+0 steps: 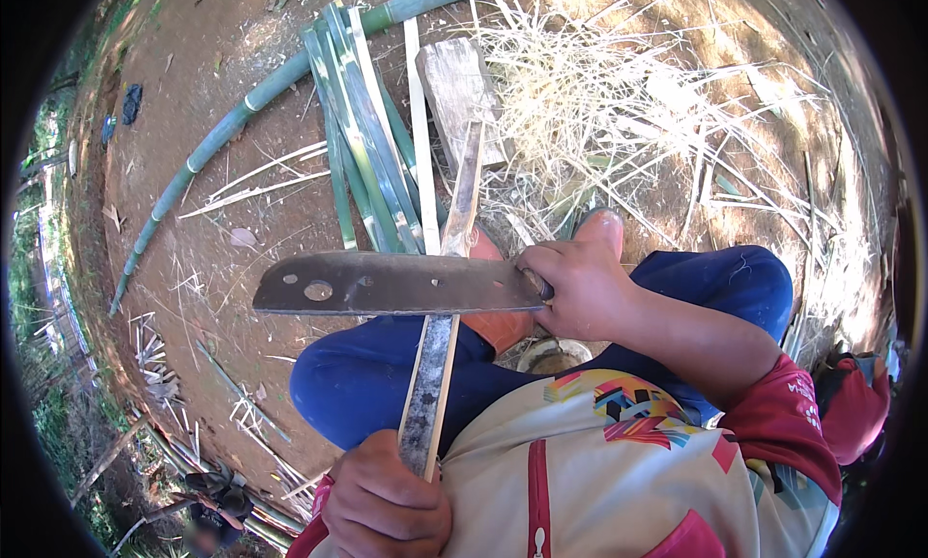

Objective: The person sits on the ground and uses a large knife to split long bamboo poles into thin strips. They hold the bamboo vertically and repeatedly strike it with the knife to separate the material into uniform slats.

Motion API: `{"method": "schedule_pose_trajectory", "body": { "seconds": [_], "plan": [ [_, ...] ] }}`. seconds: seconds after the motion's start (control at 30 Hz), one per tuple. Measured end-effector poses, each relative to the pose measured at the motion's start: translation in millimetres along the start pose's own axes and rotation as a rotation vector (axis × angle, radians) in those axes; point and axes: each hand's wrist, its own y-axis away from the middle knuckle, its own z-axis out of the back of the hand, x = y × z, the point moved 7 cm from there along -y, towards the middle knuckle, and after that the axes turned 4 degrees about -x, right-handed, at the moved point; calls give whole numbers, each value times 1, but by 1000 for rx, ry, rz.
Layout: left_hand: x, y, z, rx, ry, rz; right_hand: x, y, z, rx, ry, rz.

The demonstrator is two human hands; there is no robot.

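A split bamboo strip (428, 384), dark and mottled along its face with pale edges, points away from my body. My left hand (387, 500) is closed around its near end. My right hand (580, 287) grips the handle of a machete (387, 285), whose broad dark blade has several holes and points left. The blade lies crosswise over the middle of the strip and hides that part; whether it cuts into the bamboo I cannot tell. The strip's far end reaches over a worn wooden block (449, 85) on the ground.
Green split bamboo pieces (362, 143) lie left of the block, touching a long green bamboo pole (217, 147). Pale shavings (599, 104) heap at the far right. My boots (601, 231) and bent knees frame the work. Another person (227, 505) is at the lower left.
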Motion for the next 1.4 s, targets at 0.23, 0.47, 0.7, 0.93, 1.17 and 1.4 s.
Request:
{"method": "schedule_pose_trajectory", "body": {
  "seconds": [0.23,0.47,0.7,0.93,1.17,1.4],
  "plan": [
    [2,-2,-1,4,-26,27,-17,-8,-8,27,48,-146],
    [2,-2,-1,22,0,-1,-27,-14,-11,-40,4,-143],
    [1,-3,-1,73,29,6,-31,-25,-10,-43,-2,-109],
    [-4,3,-2,56,2,-5,-48,-32,-15,-70,12,-206],
    [-2,0,-2,80,-17,20,-81,-52,-24,9,7,-360],
    [1,-7,4,167,38,38,-123,-79,-39,69,70,-474]
  ]
}}
